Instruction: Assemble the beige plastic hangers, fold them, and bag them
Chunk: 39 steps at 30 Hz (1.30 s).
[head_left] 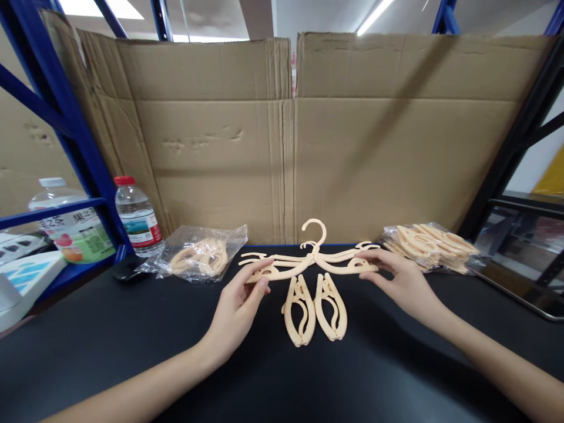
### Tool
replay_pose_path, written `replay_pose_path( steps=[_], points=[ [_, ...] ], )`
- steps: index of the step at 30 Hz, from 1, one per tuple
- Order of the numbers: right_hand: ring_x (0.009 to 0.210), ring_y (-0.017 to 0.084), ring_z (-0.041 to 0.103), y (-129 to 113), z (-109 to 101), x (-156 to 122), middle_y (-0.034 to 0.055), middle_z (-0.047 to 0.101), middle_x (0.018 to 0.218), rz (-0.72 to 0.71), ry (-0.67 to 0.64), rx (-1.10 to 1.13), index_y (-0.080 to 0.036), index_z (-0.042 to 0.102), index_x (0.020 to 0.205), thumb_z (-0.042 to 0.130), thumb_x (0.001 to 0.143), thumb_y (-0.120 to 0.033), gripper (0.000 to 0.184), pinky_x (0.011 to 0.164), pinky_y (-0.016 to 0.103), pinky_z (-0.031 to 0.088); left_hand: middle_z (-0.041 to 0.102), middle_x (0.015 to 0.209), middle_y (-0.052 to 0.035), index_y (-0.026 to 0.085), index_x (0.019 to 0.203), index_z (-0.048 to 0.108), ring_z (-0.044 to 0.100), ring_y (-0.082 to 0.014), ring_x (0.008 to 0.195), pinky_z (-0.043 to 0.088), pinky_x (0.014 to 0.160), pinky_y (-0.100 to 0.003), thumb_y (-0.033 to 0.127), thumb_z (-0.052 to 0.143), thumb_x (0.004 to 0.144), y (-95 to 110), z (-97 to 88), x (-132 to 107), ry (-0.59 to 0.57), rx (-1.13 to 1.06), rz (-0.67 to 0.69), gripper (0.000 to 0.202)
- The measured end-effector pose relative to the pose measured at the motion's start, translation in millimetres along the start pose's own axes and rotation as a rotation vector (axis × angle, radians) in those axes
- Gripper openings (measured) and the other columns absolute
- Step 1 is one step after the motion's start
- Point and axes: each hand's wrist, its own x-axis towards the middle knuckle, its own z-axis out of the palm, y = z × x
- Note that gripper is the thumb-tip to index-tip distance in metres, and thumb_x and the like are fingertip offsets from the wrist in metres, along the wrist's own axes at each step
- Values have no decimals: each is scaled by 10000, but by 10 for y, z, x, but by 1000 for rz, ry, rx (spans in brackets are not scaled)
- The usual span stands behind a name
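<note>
An unfolded cream plastic folding hanger (pixel 315 257) spreads across the middle of the view, its hook pointing up. Fingers of my left hand (pixel 240 302) are closed on the end of its left arm. On the other side, my right hand (pixel 399 279) pinches the right arm's end between thumb and fingers. More arms of the same cream plastic lie behind the front pair. Just below it, a folded hanger (pixel 299 311) rests on the black table, and beside that lies a second folded hanger (pixel 331 306).
A clear plastic bag (pixel 202 255) with cream hangers lies at left, and a packed bag of hangers (pixel 429 247) at right. A red-capped water bottle (pixel 137 217) stands near a black mouse (pixel 127 269). Cardboard (pixel 211 147) walls the back of the black table (pixel 282 382).
</note>
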Motion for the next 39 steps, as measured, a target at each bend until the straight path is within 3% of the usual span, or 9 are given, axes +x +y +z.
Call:
replay_pose_path(
  steps=[6,14,18,20,22,26,31,33,39],
  points=[
    [1033,236,620,-23,-37,37,79,656,1121,94,-131,344,-225,657,1044,666,782,-348,289,930,427,509,633,813,-1,198,1153,555,630,-159,736,533,753,-300,343,617,804,78,-5,27,66,-151,-42,383],
    [1117,249,579,-175,8,5,99,616,1183,140,-221,492,-226,617,1070,663,790,-397,331,982,454,468,627,774,-5,186,1147,567,603,-152,721,529,679,-273,324,697,734,194,49,-38,11,-318,-168,454],
    [934,207,630,-323,184,-101,73,626,1019,158,-217,635,-255,494,1139,665,791,-364,403,782,376,574,637,763,-13,169,1043,621,588,-139,698,513,591,-227,306,713,735,222,103,-111,-88,-369,-223,350],
    [805,180,627,-399,267,-160,34,615,888,195,-216,740,-261,464,1093,676,784,-332,381,630,307,579,669,818,-40,157,968,645,609,-152,736,519,592,-225,302,712,740,234,133,-140,-140,-380,-242,278],
    [770,166,614,-468,315,-208,17,598,839,217,-244,795,-244,484,975,678,785,-306,279,584,271,555,687,858,-59,152,923,654,628,-168,765,531,600,-233,298,707,749,250,160,-164,-197,-396,-251,234],
    [853,160,612,-587,302,-262,23,613,874,234,-409,750,-211,569,847,634,831,-290,104,734,291,533,693,858,-53,160,910,655,637,-165,761,541,602,-231,283,701,759,278,185,-193,-220,-409,-223,200],
    [1024,195,592,-675,236,-291,57,593,1119,169,-604,680,-267,672,1062,548,889,-299,215,897,358,496,689,899,-58,165,966,660,640,-174,774,551,640,-258,296,687,773,273,176,-201,-181,-380,-212,235],
    [1107,210,555,-681,225,-296,57,550,1218,165,-617,673,-301,640,1151,531,899,-296,275,948,384,473,689,897,-58,165,978,658,640,-179,772,554,656,-274,294,691,770,259,176,-201,-170,-376,-213,248],
    [1170,214,511,-685,207,-284,55,527,1241,179,-568,655,-318,588,1233,545,896,-300,340,1005,408,432,683,942,-61,168,989,658,614,-186,844,543,757,-306,258,723,740,243,183,-209,-189,-342,-146,273]
  ],
)
